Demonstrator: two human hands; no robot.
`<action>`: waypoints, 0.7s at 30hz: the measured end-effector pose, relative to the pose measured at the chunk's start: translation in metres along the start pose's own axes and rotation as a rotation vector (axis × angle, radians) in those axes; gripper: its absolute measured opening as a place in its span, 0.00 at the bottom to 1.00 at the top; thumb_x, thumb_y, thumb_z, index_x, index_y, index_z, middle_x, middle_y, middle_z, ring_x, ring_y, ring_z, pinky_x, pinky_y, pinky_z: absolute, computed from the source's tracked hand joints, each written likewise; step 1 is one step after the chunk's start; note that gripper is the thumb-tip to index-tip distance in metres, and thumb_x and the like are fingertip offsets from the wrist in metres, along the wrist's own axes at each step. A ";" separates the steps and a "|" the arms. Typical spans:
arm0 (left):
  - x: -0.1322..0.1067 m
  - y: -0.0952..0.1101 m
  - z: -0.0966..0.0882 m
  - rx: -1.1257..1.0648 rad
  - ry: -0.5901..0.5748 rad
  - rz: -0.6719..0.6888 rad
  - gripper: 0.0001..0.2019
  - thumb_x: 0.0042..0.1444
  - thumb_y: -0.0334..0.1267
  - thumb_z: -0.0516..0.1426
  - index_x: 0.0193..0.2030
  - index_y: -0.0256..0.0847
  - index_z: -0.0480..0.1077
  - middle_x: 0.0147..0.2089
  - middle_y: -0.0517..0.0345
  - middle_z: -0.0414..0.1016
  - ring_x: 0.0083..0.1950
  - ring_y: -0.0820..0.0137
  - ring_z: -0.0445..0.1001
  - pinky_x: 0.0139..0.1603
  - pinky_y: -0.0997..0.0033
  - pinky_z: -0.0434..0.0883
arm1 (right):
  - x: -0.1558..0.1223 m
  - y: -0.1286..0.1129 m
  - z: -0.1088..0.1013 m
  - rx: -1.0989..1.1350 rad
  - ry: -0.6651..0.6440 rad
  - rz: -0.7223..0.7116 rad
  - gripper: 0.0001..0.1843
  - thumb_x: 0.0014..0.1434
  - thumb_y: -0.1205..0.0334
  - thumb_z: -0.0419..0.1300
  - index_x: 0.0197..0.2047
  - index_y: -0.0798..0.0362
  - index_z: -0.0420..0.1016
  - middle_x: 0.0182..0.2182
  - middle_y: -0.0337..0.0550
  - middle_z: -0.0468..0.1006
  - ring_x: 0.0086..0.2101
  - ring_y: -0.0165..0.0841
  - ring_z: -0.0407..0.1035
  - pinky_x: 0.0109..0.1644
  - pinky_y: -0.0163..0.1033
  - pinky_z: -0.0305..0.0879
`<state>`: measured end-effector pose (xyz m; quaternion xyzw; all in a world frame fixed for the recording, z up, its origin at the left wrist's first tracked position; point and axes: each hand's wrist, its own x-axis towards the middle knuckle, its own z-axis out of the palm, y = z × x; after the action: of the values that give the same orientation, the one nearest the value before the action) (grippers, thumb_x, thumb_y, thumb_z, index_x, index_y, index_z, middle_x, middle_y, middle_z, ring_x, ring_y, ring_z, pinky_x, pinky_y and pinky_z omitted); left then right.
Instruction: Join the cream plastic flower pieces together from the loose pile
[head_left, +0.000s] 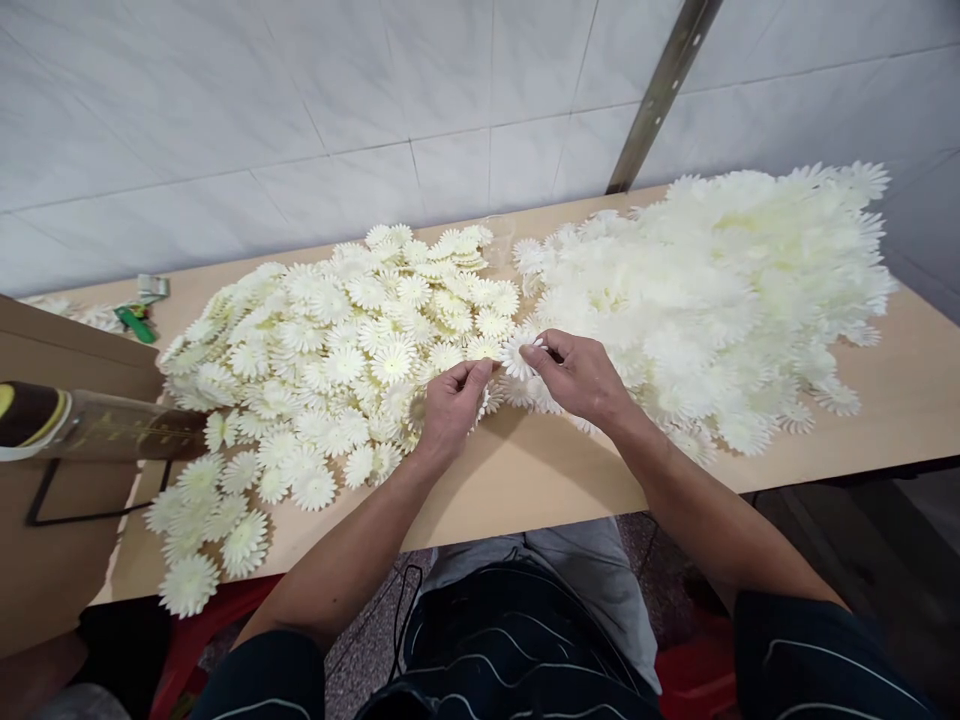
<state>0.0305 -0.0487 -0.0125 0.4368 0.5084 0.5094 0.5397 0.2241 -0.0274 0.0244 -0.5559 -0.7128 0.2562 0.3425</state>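
My left hand (454, 400) and my right hand (577, 375) meet over the middle of a light wooden table (525, 480). Between their pinched fingertips is a white daisy-shaped petal piece (519, 357); the right fingers grip its edge, and the left fingers close on a cream petal piece (484, 372) beside it. To the left lies a flat spread of cream flower pieces (315, 350). On the right rises a tall heap of white flower pieces (720, 290).
A white tiled wall with a slanted metal bar (660, 95) backs the table. A green object (136, 322) lies at the far left. A cardboard box (52, 480) with a transparent tube (105, 425) stands at the left edge. Red stool parts show under the table.
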 end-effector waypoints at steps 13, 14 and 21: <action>0.000 0.001 -0.001 0.036 -0.051 0.079 0.26 0.49 0.64 0.73 0.33 0.39 0.80 0.26 0.62 0.72 0.28 0.74 0.63 0.32 0.70 0.65 | -0.009 -0.008 0.018 -0.043 -0.021 -0.080 0.29 0.74 0.37 0.53 0.27 0.46 0.54 0.20 0.35 0.61 0.24 0.32 0.56 0.33 0.42 0.53; 0.000 0.001 -0.002 0.044 -0.038 0.081 0.25 0.49 0.62 0.73 0.32 0.40 0.80 0.25 0.63 0.71 0.27 0.74 0.62 0.31 0.71 0.65 | -0.010 -0.009 0.018 -0.021 -0.019 -0.076 0.29 0.74 0.37 0.53 0.28 0.46 0.56 0.20 0.35 0.62 0.24 0.32 0.57 0.33 0.41 0.54; -0.001 -0.001 -0.003 0.182 -0.002 0.220 0.19 0.57 0.56 0.69 0.31 0.40 0.80 0.25 0.60 0.74 0.28 0.72 0.67 0.32 0.70 0.67 | -0.004 -0.006 0.015 0.130 -0.105 -0.007 0.28 0.67 0.33 0.62 0.37 0.52 0.80 0.28 0.42 0.79 0.30 0.35 0.69 0.35 0.41 0.62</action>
<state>0.0272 -0.0500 -0.0140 0.5376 0.5011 0.5169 0.4390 0.2095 -0.0328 0.0179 -0.5158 -0.7135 0.3297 0.3408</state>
